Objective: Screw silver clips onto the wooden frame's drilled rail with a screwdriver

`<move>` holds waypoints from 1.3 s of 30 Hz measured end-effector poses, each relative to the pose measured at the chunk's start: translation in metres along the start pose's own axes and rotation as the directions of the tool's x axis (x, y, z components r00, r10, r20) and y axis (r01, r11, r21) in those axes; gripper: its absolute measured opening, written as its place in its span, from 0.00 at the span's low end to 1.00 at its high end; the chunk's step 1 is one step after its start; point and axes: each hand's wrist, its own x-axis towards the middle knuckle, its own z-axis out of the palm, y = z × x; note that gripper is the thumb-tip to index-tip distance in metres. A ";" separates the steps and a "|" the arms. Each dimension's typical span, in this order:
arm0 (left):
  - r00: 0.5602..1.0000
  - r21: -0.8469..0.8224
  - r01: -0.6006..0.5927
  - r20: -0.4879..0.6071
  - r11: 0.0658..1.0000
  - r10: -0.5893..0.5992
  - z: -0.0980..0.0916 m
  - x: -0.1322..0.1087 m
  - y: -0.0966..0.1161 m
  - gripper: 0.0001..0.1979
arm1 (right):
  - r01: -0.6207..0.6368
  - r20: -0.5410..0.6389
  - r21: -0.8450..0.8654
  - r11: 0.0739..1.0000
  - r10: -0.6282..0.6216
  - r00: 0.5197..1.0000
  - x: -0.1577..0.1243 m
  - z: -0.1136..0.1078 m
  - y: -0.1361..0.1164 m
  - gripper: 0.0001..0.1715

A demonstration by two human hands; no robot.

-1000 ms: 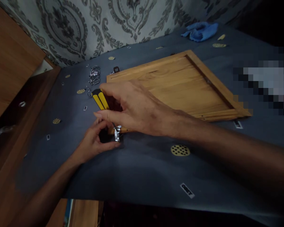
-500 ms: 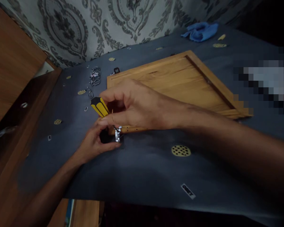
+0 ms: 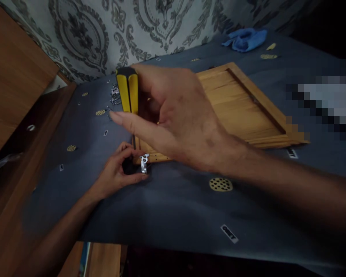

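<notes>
My right hand (image 3: pixel 178 115) is closed round a screwdriver (image 3: pixel 127 90) with a yellow and black handle. It stands nearly upright above the corner of a framed wooden panel (image 3: pixel 236 100), and its thin shaft points down. Below it, my left hand (image 3: pixel 117 171) pinches a small shiny metal clasp-like fitting (image 3: pixel 144 163) against the panel's near edge. Small dark holes run along that edge beside the fitting. Where the screwdriver's tip ends I cannot make out. Much of the panel's left part is hidden behind my right hand.
Several similar metal fittings (image 3: pixel 114 95) lie at the back left, partly behind the screwdriver. A blue cloth (image 3: pixel 245 39) rests at the far right on the dark patterned table cover (image 3: pixel 178 215). Wooden furniture (image 3: pixel 20 73) stands on the left, and a patterned wall is behind.
My right hand has risen with the screwdriver, away from the fitting and my left fingers. The handle is now more upright. My left hand and the metal fitting have stayed put.
</notes>
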 end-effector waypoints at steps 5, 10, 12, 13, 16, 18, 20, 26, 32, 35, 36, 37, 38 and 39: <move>1.000 0.018 -0.012 0.009 1.000 0.012 -0.001 0.001 0.001 0.17 | -0.100 0.185 -0.185 0.978 0.135 0.973 0.002 0.003 0.009 0.18; 1.000 0.016 0.005 0.027 1.000 -0.005 -0.001 0.001 0.001 0.16 | -0.110 0.256 -0.176 0.978 0.153 0.954 -0.001 0.008 0.012 0.16; 1.000 0.023 0.007 0.025 1.000 -0.007 -0.001 0.002 0.001 0.16 | -0.113 0.267 -0.180 0.977 0.159 0.951 -0.002 0.008 0.012 0.16; 1.000 0.023 0.007 0.024 1.000 -0.007 -0.001 0.002 0.002 0.16 | -0.115 0.267 -0.182 0.977 0.161 0.950 -0.003 0.009 0.012 0.17; 1.000 0.016 0.002 0.020 1.000 -0.002 -0.001 0.002 0.002 0.16 | -0.109 0.272 -0.175 0.979 0.155 0.950 -0.003 0.008 0.013 0.17; 1.000 0.014 0.005 0.021 1.000 -0.005 0.000 0.002 0.003 0.15 | -0.108 0.279 -0.177 0.978 0.155 0.948 -0.003 0.008 0.013 0.15; 1.000 0.014 0.013 0.019 1.000 -0.014 0.000 0.002 0.003 0.15 | -0.109 0.286 -0.187 0.976 0.160 0.945 -0.003 0.008 0.013 0.14; 1.000 0.008 0.009 0.020 1.000 -0.009 -0.001 0.001 0.002 0.17 | -0.098 0.293 -0.130 0.987 0.133 0.947 -0.004 0.007 0.016 0.20; 0.998 0.000 0.061 0.024 0.998 -0.061 -0.001 0.001 0.001 0.18 | -0.073 0.339 0.027 0.997 0.060 0.939 -0.002 0.008 0.013 0.24; 0.996 -0.013 0.084 0.011 0.996 -0.084 0.000 0.000 -0.001 0.19 | -0.086 0.374 0.070 0.994 0.054 0.926 0.000 0.007 0.013 0.26; 0.997 -0.001 0.076 -0.001 0.997 -0.076 0.000 0.000 -0.001 0.18 | -0.099 0.384 0.078 0.992 0.062 0.921 0.001 0.006 0.014 0.24; 0.998 0.011 0.068 -0.008 0.998 -0.068 -0.001 0.000 -0.002 0.18 | -0.114 0.399 0.090 0.989 0.069 0.914 0.002 0.004 0.015 0.19; 0.998 0.023 0.061 -0.005 0.998 -0.061 -0.001 0.000 -0.002 0.17 | -0.128 0.422 0.108 0.986 0.071 0.904 0.003 0.002 0.016 0.14; 0.999 0.031 0.054 0.001 0.998 -0.054 -0.001 0.000 -0.002 0.17 | -0.136 0.454 0.128 0.982 0.064 0.889 0.004 0.000 0.016 0.08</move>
